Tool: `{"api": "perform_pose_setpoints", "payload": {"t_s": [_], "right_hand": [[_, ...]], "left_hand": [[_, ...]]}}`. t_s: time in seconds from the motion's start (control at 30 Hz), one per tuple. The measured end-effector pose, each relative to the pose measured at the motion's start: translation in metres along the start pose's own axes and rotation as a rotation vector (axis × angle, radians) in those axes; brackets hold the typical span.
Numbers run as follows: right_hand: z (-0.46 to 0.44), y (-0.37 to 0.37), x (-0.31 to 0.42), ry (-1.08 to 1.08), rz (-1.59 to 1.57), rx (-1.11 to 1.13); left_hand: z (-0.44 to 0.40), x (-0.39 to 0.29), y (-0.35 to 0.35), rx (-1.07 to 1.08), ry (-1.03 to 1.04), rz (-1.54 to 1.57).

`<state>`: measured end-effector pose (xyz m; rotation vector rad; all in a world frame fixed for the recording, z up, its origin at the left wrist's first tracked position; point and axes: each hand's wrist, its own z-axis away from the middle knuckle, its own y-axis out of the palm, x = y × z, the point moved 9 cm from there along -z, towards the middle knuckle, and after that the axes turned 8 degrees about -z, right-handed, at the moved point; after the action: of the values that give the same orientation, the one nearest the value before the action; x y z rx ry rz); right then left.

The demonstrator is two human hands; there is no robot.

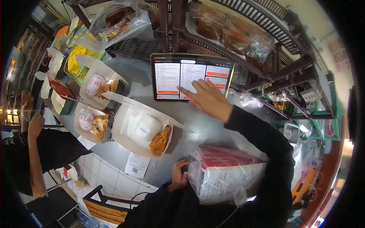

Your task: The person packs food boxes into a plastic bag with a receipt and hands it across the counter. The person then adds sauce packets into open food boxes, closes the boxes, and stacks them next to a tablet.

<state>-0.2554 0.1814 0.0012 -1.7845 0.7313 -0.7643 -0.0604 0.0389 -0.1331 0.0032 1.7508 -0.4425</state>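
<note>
My right hand [209,98] reaches over a tablet [167,76] showing order lists, its index finger extended at the lower middle of the screen and the other fingers spread. Near the counter's front edge, my left hand [179,175] has curled fingers beside a plastic-wrapped red and white box [228,174]; whether it grips the plastic is unclear. Between tablet and box, to the left, an open carton [123,127] holds a white wrapped mound [146,126] and fried chicken [160,140]. Two more open cartons hold chicken and wrapped rice [95,84]. A receipt [137,164] hangs at the edge.
Brown plastic shelves [228,47] with bagged food stand behind the tablet. A metal container [291,132] and plastic bags lie at the right. Another person's arm [35,159] is at the left, near smaller boxes [61,89]. A wooden-slatted chair [104,211] stands below.
</note>
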Motion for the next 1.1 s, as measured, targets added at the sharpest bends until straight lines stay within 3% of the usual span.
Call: {"api": "perform_pose_setpoints", "payload": {"t_s": [0.13, 0.23, 0.33, 0.57, 0.63, 0.73, 0.8, 0.87, 0.9, 0.93, 0.97, 1.1], "right_hand": [[-0.015, 0.03, -0.017, 0.158, 0.105, -0.016], [-0.013, 0.047, -0.016, 0.152, 0.261, 0.001], [0.002, 0.057, 0.003, -0.046, -0.113, 0.088], [0.003, 0.04, -0.014, 0.1, 0.157, 0.051], [0.006, 0.035, -0.003, 0.038, 0.085, 0.066], [0.023, 0.006, -0.004, 0.148, -0.281, 0.08], [0.046, -0.024, 0.005, 0.183, -0.613, 0.19], [0.079, -0.055, 0.034, 0.274, -0.845, 0.628], [0.09, -0.083, 0.058, 0.233, -0.954, 0.702], [0.102, -0.104, 0.079, 0.108, -0.996, 0.589], [0.114, -0.115, 0.093, 0.177, -1.046, 0.608], [0.134, -0.123, 0.136, 0.354, -0.498, 0.431]], "left_hand": [[-0.002, 0.0, -0.001, -0.013, -0.017, 0.021], [-0.001, 0.002, 0.0, -0.016, -0.024, 0.023], [-0.003, 0.001, -0.001, -0.011, -0.014, 0.016], [-0.001, 0.005, 0.001, -0.003, -0.036, 0.008], [-0.001, 0.006, 0.002, -0.006, -0.027, 0.008], [0.003, 0.012, 0.002, -0.007, -0.042, 0.013], [0.006, 0.014, 0.005, 0.009, -0.049, 0.031], [0.005, 0.012, 0.005, 0.052, -0.065, 0.061], [0.004, 0.008, 0.004, 0.05, -0.042, 0.034], [0.0, 0.004, 0.003, 0.047, -0.016, 0.009], [-0.005, 0.0, 0.003, 0.04, 0.018, -0.018], [-0.015, -0.02, 0.013, 0.143, 0.176, -0.086]]}}
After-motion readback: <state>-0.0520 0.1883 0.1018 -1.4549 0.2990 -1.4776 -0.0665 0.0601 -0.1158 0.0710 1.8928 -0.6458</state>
